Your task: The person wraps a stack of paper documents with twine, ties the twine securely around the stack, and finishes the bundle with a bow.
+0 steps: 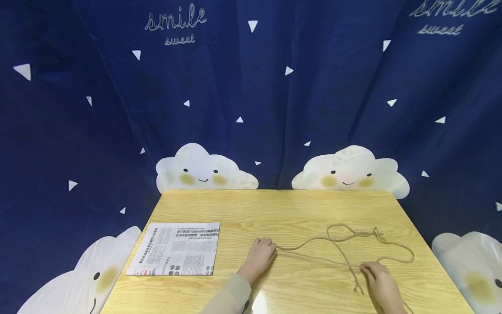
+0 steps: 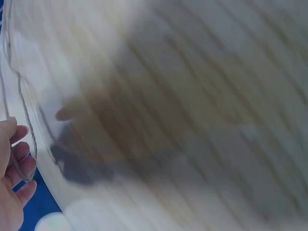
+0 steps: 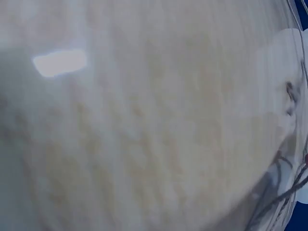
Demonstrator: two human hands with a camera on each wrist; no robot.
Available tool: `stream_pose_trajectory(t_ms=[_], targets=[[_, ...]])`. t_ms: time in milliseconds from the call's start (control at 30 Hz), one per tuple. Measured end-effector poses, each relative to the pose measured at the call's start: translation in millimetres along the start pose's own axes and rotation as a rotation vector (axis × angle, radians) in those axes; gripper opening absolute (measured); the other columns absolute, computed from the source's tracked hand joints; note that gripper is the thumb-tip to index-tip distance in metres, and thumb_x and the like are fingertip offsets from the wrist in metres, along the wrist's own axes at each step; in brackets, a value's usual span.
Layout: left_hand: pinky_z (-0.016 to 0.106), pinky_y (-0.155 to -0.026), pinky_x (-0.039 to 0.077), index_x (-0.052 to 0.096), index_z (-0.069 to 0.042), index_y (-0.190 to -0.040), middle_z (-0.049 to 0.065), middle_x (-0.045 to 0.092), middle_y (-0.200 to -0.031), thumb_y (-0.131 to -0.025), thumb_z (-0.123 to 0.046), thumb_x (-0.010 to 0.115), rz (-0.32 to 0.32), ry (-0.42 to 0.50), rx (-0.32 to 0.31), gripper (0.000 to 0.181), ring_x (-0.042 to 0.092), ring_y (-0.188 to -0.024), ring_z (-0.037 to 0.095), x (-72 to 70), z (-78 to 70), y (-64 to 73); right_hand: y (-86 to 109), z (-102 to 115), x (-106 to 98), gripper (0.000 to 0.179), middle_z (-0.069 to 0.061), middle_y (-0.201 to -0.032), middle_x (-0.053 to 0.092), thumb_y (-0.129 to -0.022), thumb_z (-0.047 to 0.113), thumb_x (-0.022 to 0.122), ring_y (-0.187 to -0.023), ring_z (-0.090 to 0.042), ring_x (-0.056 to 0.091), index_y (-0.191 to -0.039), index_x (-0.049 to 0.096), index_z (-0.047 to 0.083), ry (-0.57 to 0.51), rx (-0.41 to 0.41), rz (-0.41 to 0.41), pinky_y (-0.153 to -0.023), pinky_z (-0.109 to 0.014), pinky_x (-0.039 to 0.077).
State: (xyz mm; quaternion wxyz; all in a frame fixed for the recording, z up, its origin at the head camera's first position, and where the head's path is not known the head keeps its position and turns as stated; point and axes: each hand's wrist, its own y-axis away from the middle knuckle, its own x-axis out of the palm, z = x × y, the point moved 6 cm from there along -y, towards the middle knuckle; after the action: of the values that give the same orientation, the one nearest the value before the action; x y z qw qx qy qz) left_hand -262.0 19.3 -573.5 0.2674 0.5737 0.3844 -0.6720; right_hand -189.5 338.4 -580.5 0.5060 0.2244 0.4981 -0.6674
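Note:
A thin brown rope (image 1: 306, 255) lies across the right half of the table in loose curves. My left hand (image 1: 259, 257) holds a bend of it near the table's middle; in the left wrist view the rope (image 2: 21, 96) loops around the curled fingers of the left hand (image 2: 14, 178). To the right, my right hand (image 1: 379, 285) pinches another stretch of the rope between thumb and fingers. Two strands run between the hands. A knotted rope end lies just left of the right hand. The right wrist view catches only rope (image 3: 281, 197) at its lower right edge.
A folded newspaper (image 1: 176, 248) lies flat on the left of the wooden table (image 1: 274, 209). Behind the table hangs a dark blue curtain (image 1: 259, 87) with white triangles and smiling clouds. A knotted tangle of the rope sits toward the table's right side.

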Motion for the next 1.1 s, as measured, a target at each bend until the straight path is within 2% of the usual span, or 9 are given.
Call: stream_pose_trajectory(t_ms=[133, 333, 600, 800, 933, 1033, 1100], targets=[[0.023, -0.074, 0.048, 0.066, -0.016, -0.089, -0.007, 0.056, -0.079, -0.089, -0.029, 0.058, -0.045, 0.055, -0.04, 0.015, 0.054, -0.076, 0.009, -3.4, 25.2, 2.5, -8.9, 0, -5, 0.013, -0.007, -0.079, 0.064, -0.072, -0.005, 0.069, -0.078, -0.031, 0.059, -0.082, 0.066, 0.002, 0.016, -0.006, -0.036, -0.07, -0.046, 0.05], [0.025, -0.073, 0.052, 0.065, -0.009, -0.086, -0.002, 0.061, -0.081, -0.085, -0.019, 0.064, -0.108, 0.107, -0.098, 0.01, 0.059, -0.076, 0.012, -9.4, 61.5, 5.5, -22.6, -5, -9, 0.012, -0.011, -0.082, 0.063, -0.074, -0.005, 0.068, -0.081, -0.034, 0.059, -0.084, 0.065, 0.0, -0.01, 0.004, -0.026, -0.07, -0.049, 0.05], [0.03, -0.076, 0.053, 0.064, -0.003, -0.087, 0.008, 0.064, -0.092, -0.083, -0.01, 0.064, -0.12, 0.186, -0.221, 0.008, 0.061, -0.086, 0.021, -14.4, 102.5, 12.8, -33.0, -10, -17, 0.014, -0.018, -0.087, 0.061, -0.075, -0.01, 0.065, -0.086, -0.039, 0.056, -0.087, 0.064, -0.004, -0.022, 0.032, -0.048, -0.074, -0.053, 0.047], [0.029, -0.075, 0.054, 0.063, -0.001, -0.091, 0.009, 0.063, -0.092, -0.083, -0.006, 0.064, -0.15, 0.172, -0.307, 0.01, 0.061, -0.085, 0.023, -14.2, 122.0, 20.2, -31.8, -21, -15, 0.013, -0.018, -0.089, 0.06, -0.076, -0.007, 0.065, -0.089, -0.039, 0.054, -0.088, 0.065, -0.004, -0.014, 0.116, -0.016, -0.076, -0.052, 0.047], [0.033, -0.074, 0.053, 0.062, 0.0, -0.089, 0.011, 0.062, -0.091, -0.082, -0.002, 0.064, -0.185, 0.168, -0.331, 0.008, 0.061, -0.084, 0.026, -15.6, 127.7, 25.2, -28.9, -26, -12, 0.01, -0.018, -0.089, 0.059, -0.078, -0.006, 0.064, -0.089, -0.039, 0.053, -0.088, 0.065, -0.004, -0.006, 0.156, 0.011, -0.077, -0.053, 0.046], [0.036, -0.079, 0.052, 0.062, 0.003, -0.093, 0.014, 0.061, -0.095, -0.082, 0.001, 0.062, -0.161, 0.191, -0.383, 0.011, 0.06, -0.09, 0.029, -14.0, 131.3, 29.6, -26.8, -29, -9, 0.009, -0.019, -0.09, 0.058, -0.079, -0.004, 0.063, -0.09, -0.04, 0.053, -0.088, 0.064, -0.004, 0.001, 0.182, 0.032, -0.077, -0.054, 0.045], [0.037, -0.081, 0.052, 0.061, 0.004, -0.098, 0.016, 0.06, -0.098, -0.083, 0.002, 0.06, -0.126, 0.212, -0.442, 0.015, 0.058, -0.093, 0.03, -11.6, 134.7, 33.0, -25.2, -31, -6, 0.009, -0.018, -0.091, 0.058, -0.08, -0.003, 0.062, -0.091, -0.04, 0.053, -0.089, 0.064, -0.003, 0.0, 0.2, 0.048, -0.078, -0.055, 0.045]])
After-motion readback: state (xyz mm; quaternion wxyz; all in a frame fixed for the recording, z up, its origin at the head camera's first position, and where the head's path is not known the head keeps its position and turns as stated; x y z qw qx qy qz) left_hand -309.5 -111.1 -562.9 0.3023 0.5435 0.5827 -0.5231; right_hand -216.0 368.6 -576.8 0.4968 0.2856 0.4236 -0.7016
